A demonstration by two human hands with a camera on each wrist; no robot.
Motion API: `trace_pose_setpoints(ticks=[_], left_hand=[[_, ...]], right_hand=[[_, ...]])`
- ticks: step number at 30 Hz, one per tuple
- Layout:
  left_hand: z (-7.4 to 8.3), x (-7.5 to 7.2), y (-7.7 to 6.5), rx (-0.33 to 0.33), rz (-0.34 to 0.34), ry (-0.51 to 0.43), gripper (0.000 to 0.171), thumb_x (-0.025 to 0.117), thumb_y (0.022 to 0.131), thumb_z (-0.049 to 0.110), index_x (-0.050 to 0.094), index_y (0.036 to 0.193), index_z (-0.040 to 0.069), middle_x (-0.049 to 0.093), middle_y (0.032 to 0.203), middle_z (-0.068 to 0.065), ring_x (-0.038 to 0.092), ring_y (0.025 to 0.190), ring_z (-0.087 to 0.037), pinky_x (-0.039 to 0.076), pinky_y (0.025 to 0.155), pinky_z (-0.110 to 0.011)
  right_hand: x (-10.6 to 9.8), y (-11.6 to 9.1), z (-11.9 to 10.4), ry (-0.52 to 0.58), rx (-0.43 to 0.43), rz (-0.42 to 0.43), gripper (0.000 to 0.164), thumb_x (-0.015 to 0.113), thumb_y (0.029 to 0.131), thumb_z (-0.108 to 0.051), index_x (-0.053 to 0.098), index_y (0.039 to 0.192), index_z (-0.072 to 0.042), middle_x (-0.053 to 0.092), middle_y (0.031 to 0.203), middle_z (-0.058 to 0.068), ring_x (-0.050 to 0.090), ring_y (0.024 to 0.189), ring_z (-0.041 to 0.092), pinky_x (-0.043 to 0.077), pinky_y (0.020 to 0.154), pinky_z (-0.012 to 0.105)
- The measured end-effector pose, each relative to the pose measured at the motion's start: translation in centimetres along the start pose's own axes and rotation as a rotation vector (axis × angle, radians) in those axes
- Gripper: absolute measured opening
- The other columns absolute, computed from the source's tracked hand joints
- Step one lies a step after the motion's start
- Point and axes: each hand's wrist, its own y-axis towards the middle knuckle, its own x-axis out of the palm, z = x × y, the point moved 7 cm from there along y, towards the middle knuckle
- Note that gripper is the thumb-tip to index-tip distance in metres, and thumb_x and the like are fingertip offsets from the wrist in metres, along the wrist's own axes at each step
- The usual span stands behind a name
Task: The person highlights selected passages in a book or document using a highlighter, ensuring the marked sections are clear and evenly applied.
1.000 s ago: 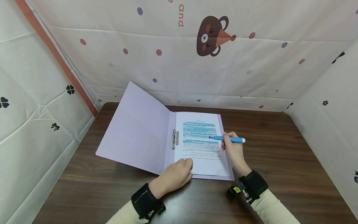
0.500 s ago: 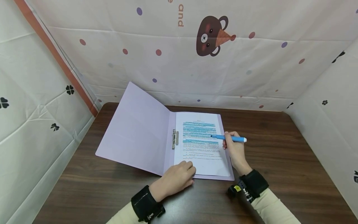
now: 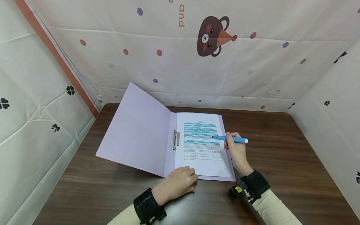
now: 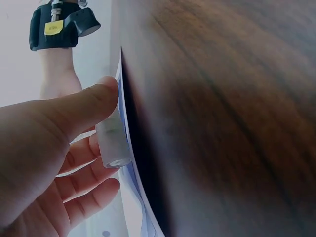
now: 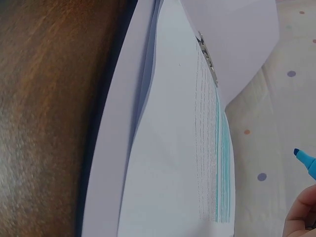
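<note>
A blue highlighter [image 3: 239,140] lies slantwise over the sheet [image 3: 211,168], pinched between the fingertips and thumb of the right hand [image 3: 237,156]. Its dark chisel tip is turned toward the printed lines, and the grip well forward on the barrel presumably gives control of it; the right wrist view shows the tip apparently raised off the paper.

The left hand [image 3: 178,182] is loosely curled at the folder's near edge, thumb and fingers closed about a small pale cylinder [image 4: 112,142], perhaps the highlighter's cap, likely kept there so it cannot roll away. Whether this hand presses the sheet cannot be told.

The lilac folder [image 3: 137,134] is spread wide, its left cover slanting up, which leaves the page bare. A shiny metal clip [image 3: 175,140] sits at the spine, probably to keep sheets in line. The cover looks smooth and stiff; the white paper is thin, bowed along its edge and striped with blue. All this rests on the dark wood-grain table [image 3: 281,162].
</note>
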Motion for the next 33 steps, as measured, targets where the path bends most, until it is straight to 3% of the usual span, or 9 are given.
trace_pose_setpoints(ticks=[10, 19, 25, 33], left_hand=[[0.0, 0.5, 0.0, 0.006, -0.014, 0.023, 0.022, 0.070, 0.073, 0.039, 0.057, 0.078, 0.022, 0.049, 0.071, 0.013, 0.037, 0.063, -0.004, 0.030, 0.054, -0.014], [0.0, 0.9, -0.2, 0.007, -0.022, 0.044, 0.019, 0.072, 0.072, 0.037, 0.058, 0.075, 0.024, 0.048, 0.072, 0.013, 0.038, 0.064, -0.004, 0.030, 0.054, -0.014], [0.1, 1.0, -0.2, 0.009, -0.023, 0.055, 0.019, 0.072, 0.071, 0.035, 0.058, 0.075, 0.024, 0.048, 0.072, 0.013, 0.038, 0.064, -0.004, 0.030, 0.054, -0.014], [0.2, 0.9, -0.2, 0.007, -0.024, 0.034, 0.019, 0.073, 0.072, 0.034, 0.060, 0.079, 0.023, 0.050, 0.074, 0.011, 0.040, 0.065, -0.005, 0.032, 0.055, -0.015]], right_hand=[[0.1, -0.2, -0.5, -0.001, 0.005, -0.014, 0.042, 0.049, 0.087, -0.052, 0.050, 0.093, -0.011, 0.053, 0.071, 0.009, 0.051, 0.058, 0.017, 0.049, 0.054, 0.020], [0.5, -2.5, -6.6, 0.026, 0.091, -0.064, 0.034, 0.048, 0.093, -0.036, 0.047, 0.092, -0.002, 0.052, 0.066, 0.004, 0.050, 0.058, 0.013, 0.047, 0.057, 0.021], [0.5, -2.5, -6.8, 0.032, 0.131, -0.070, 0.027, 0.047, 0.094, -0.028, 0.048, 0.094, -0.001, 0.051, 0.067, 0.003, 0.050, 0.059, 0.014, 0.048, 0.059, 0.021], [0.7, -2.4, -6.3, 0.049, 0.094, -0.098, 0.035, 0.048, 0.093, -0.035, 0.047, 0.097, 0.000, 0.051, 0.069, 0.004, 0.049, 0.059, 0.011, 0.048, 0.059, 0.018]])
